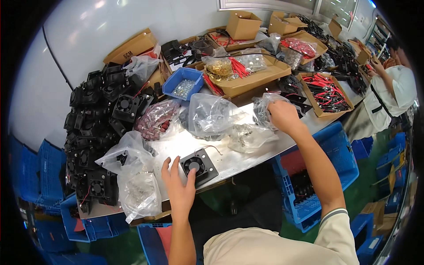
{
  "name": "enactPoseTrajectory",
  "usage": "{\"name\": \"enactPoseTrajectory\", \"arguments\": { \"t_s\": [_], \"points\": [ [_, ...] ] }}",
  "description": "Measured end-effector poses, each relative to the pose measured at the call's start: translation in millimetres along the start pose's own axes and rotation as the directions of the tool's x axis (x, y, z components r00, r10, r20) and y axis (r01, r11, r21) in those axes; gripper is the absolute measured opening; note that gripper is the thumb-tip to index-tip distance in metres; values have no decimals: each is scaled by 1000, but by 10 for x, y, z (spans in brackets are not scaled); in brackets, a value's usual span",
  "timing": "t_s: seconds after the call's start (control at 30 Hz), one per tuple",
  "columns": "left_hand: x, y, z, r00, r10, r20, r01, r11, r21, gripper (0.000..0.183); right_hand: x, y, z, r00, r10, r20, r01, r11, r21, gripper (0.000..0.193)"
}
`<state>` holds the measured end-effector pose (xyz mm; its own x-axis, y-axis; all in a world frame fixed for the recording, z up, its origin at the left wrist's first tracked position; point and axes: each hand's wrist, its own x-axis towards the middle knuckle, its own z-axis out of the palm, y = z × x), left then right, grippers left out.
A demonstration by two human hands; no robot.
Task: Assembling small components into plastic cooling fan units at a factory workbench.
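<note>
A black square cooling fan on a flat plate [195, 167] lies at the near edge of the metal table, its thin wire trailing behind it. Beside it is my left hand [180, 187], fingers spread, with the thumb resting on the fan's near left side. My right hand [283, 115] reaches to a clear plastic bag [261, 110] farther right. Its fingers curl down into the bag's mouth, and their tips are hidden. Between my hands sit a larger clear bag [207, 115] and a flatter clear bag of small parts [251, 138].
Black fans [95, 132] are heaped at the left. Behind are a bag of dark red parts [157, 119], a blue bin of small metal parts [182, 84] and a box of red-and-black wires [326, 93]. Blue crates [342, 145] flank the table; another person [386, 95] works far right.
</note>
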<state>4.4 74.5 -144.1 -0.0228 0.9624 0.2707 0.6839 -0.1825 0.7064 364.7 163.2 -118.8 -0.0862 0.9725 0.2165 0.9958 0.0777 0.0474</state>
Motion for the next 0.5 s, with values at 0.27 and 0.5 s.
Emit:
{"name": "enactPoseTrajectory", "arguments": {
  "t_s": [0.27, 0.5],
  "points": [
    [-262, 14, -227, 994, -16, -104, -10, 971, -240, 33, -51, 78, -131, 990, 106, -95, -80, 967, 242, 14],
    [-381, 84, -157, 992, -31, -121, -22, 908, -419, 30, -369, 169, -293, 943, 330, -48, -117, 461, 880, 26]
  ]
}}
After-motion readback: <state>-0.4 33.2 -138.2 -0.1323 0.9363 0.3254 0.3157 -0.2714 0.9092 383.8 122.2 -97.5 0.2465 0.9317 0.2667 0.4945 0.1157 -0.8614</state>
